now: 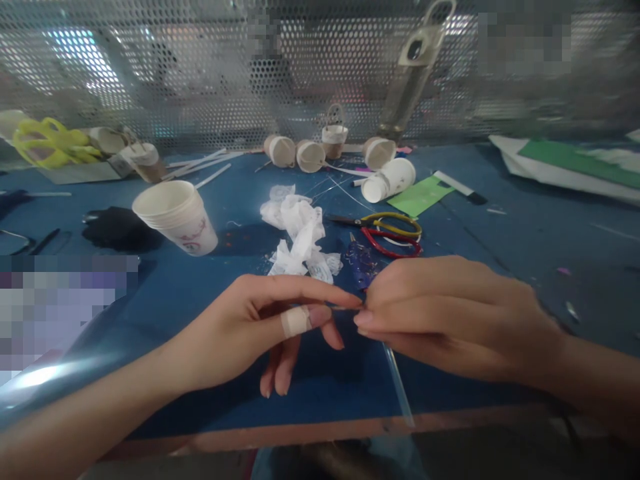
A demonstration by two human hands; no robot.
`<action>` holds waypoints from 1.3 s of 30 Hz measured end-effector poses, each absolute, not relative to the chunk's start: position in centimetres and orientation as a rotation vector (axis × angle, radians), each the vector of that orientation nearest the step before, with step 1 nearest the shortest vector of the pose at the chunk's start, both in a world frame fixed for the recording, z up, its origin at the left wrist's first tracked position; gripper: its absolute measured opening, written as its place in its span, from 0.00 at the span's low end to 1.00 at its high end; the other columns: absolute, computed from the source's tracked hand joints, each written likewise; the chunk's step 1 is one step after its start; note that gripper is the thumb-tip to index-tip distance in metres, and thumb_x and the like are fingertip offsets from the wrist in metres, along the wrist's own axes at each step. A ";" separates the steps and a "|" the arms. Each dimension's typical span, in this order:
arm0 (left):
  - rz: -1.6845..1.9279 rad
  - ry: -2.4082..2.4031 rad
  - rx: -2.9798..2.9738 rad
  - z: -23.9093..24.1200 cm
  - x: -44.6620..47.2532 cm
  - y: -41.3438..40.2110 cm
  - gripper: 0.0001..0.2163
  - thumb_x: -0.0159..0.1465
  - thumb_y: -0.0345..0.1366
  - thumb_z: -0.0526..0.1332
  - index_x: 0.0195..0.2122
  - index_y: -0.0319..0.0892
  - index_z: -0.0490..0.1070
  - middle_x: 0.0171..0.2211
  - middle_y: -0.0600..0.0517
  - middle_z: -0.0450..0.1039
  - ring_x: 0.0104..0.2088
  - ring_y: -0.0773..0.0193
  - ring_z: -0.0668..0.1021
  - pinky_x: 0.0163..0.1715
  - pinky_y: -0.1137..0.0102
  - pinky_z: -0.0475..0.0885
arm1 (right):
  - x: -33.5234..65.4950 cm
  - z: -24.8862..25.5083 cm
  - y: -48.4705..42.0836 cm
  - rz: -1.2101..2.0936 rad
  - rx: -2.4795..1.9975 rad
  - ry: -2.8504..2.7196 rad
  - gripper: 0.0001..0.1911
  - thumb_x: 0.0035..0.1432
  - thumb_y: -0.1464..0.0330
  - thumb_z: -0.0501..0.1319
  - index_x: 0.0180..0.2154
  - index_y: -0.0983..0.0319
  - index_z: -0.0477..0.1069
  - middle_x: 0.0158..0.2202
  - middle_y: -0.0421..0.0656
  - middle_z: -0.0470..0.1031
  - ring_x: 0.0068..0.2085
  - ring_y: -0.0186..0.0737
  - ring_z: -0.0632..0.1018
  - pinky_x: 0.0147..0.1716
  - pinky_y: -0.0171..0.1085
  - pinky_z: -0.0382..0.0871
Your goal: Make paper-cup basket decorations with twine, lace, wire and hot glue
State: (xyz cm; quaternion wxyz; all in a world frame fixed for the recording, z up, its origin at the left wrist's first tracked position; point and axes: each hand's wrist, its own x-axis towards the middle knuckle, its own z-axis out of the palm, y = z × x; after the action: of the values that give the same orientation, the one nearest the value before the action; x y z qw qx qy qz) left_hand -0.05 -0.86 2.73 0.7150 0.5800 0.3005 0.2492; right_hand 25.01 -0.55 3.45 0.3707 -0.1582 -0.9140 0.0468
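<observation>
Both my hands meet over the near part of a blue table (525,227). My left hand (265,327), with a plaster round one finger, pinches the end of a thin clear strip (397,380). My right hand (440,313) is closed on the same strip, fingertips touching those of the left. The strip runs down from under my right hand toward the table's front edge. A small blue-purple piece (361,263) lies just behind my fingertips.
Crumpled white paper (300,237) lies behind my hands, scissors with yellow and red handles (393,233) to its right. A stack of paper cups (177,217) lies at the left. Several cut cups (310,155) line the perforated metal back wall. Green paper (420,195) lies at the back right.
</observation>
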 end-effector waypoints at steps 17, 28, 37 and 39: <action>0.411 0.494 0.982 2.4 0.1 -0.4 0.11 0.73 0.30 0.58 0.49 0.46 0.79 0.37 0.52 0.82 0.15 0.80 0.75 0.14 0.88 0.72 | 26.0 3.2 0.9 0.078 -0.319 -2.399 0.10 0.63 0.78 0.64 0.42 0.60 0.80 0.37 0.45 0.82 0.36 0.37 0.83 0.36 0.35 0.78; 0.299 0.550 0.984 2.3 0.3 0.0 0.10 0.71 0.28 0.59 0.47 0.42 0.80 0.35 0.50 0.81 0.14 0.78 0.75 0.13 0.86 0.71 | 25.5 4.1 1.5 0.056 -0.138 -2.503 0.08 0.60 0.77 0.68 0.40 0.59 0.79 0.34 0.42 0.85 0.36 0.38 0.85 0.36 0.33 0.82; 0.367 0.553 1.027 2.3 0.2 -0.2 0.08 0.70 0.31 0.62 0.48 0.44 0.78 0.36 0.51 0.82 0.15 0.76 0.76 0.14 0.85 0.72 | 25.6 2.9 1.2 0.220 -0.248 -2.395 0.05 0.64 0.75 0.64 0.40 0.62 0.79 0.34 0.44 0.82 0.35 0.36 0.83 0.35 0.34 0.79; 0.410 0.576 1.073 2.4 0.3 -0.3 0.08 0.71 0.32 0.62 0.49 0.44 0.77 0.37 0.51 0.82 0.16 0.77 0.76 0.15 0.86 0.73 | 25.5 2.8 1.2 0.317 -0.250 -2.369 0.06 0.64 0.76 0.64 0.42 0.65 0.79 0.35 0.47 0.82 0.36 0.37 0.82 0.35 0.35 0.79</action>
State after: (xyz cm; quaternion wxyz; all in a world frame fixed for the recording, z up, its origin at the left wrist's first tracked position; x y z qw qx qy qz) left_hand 0.31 -0.34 2.38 0.8005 0.5005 0.2686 0.1913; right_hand 25.48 1.23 2.85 0.3611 -0.0968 -0.9193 0.1231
